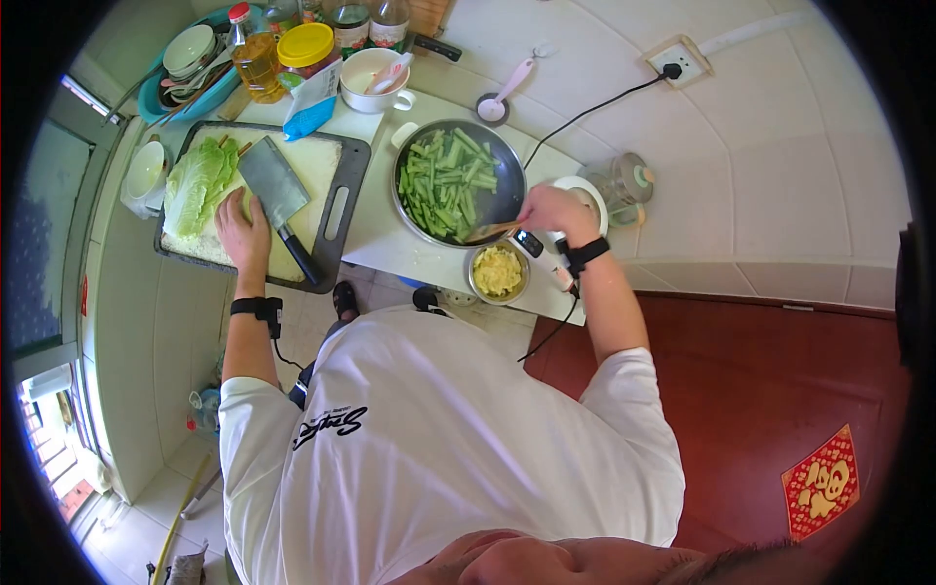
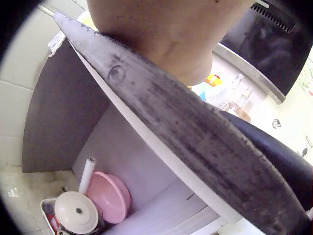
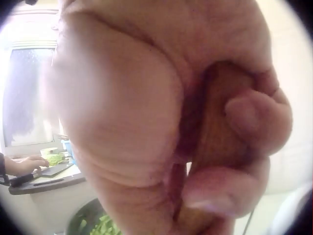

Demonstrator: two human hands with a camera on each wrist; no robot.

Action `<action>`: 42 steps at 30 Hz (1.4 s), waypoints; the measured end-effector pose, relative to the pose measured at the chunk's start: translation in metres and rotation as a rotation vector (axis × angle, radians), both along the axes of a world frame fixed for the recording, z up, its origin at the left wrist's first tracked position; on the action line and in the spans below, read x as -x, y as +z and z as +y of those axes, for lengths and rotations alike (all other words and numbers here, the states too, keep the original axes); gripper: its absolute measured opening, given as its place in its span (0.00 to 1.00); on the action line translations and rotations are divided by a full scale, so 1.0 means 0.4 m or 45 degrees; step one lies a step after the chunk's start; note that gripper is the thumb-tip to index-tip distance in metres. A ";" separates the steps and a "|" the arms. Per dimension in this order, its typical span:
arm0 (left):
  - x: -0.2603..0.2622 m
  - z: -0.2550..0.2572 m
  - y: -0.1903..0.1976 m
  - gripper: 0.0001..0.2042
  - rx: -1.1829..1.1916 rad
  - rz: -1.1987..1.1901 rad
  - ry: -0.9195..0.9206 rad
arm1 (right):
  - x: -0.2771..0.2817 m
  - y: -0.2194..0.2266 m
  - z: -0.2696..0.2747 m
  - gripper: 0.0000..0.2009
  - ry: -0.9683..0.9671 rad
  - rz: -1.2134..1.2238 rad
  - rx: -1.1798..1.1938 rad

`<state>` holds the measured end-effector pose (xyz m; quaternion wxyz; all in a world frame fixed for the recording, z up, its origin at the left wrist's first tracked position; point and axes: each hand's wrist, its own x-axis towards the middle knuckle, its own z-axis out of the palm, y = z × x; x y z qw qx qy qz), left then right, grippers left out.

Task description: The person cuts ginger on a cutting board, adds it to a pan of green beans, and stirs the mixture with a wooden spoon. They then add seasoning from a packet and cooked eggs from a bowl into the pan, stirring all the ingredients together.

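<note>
My left hand [image 1: 244, 232] rests at the front of the cutting board [image 1: 334, 244], its fingers against the leafy cabbage [image 1: 198, 190]. Right beside it lies a cleaver [image 1: 275, 183], black handle toward me. My right hand [image 1: 556, 212] grips wooden chopsticks [image 1: 495, 230] over the near right rim of a frying pan [image 1: 506, 200]; their tips reach the cut green stalks [image 1: 448, 180] inside. In the right wrist view the fingers curl round the brown wood [image 3: 215, 127]. The left wrist view shows the board's dark edge [image 2: 161, 107] and the forearm, with the fingers hidden.
A bowl of yellow food [image 1: 497, 271] stands just in front of the pan. Behind the board are a white pot [image 1: 366, 83], an oil bottle [image 1: 255, 63] and a blue basin of dishes [image 1: 156, 102]. A black cord [image 1: 600, 109] runs up to the wall socket.
</note>
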<state>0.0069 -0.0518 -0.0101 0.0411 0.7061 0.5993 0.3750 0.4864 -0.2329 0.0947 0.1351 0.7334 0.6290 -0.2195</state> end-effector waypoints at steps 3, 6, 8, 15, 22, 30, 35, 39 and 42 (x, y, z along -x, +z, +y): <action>0.002 0.002 -0.004 0.16 -0.024 0.000 -0.003 | 0.076 -0.041 -0.007 0.11 -0.173 0.197 -0.192; 0.003 0.002 -0.006 0.16 -0.045 0.012 -0.018 | 0.117 -0.016 -0.001 0.11 -0.359 0.186 -0.323; 0.001 0.002 -0.002 0.16 -0.051 0.016 -0.023 | 0.111 -0.003 0.012 0.11 -0.379 0.098 -0.478; 0.002 -0.002 0.001 0.16 -0.042 0.005 -0.039 | 0.131 -0.112 0.055 0.08 -0.406 -0.117 -0.767; 0.004 0.003 -0.010 0.16 -0.055 -0.022 -0.026 | 0.105 -0.025 -0.076 0.08 -0.358 -0.062 -0.571; -0.001 -0.001 0.000 0.16 -0.017 -0.002 -0.003 | 0.120 -0.049 -0.079 0.08 -0.281 -0.237 -0.401; -0.003 -0.003 0.005 0.16 -0.016 0.022 -0.007 | 0.098 -0.051 0.005 0.08 -0.376 -0.094 -0.723; -0.007 -0.004 0.009 0.16 0.013 0.008 0.009 | 0.092 -0.073 0.067 0.07 -0.452 -0.113 -0.786; -0.003 -0.005 0.009 0.16 -0.004 0.001 0.012 | 0.101 -0.167 0.053 0.08 -0.489 -0.068 -0.811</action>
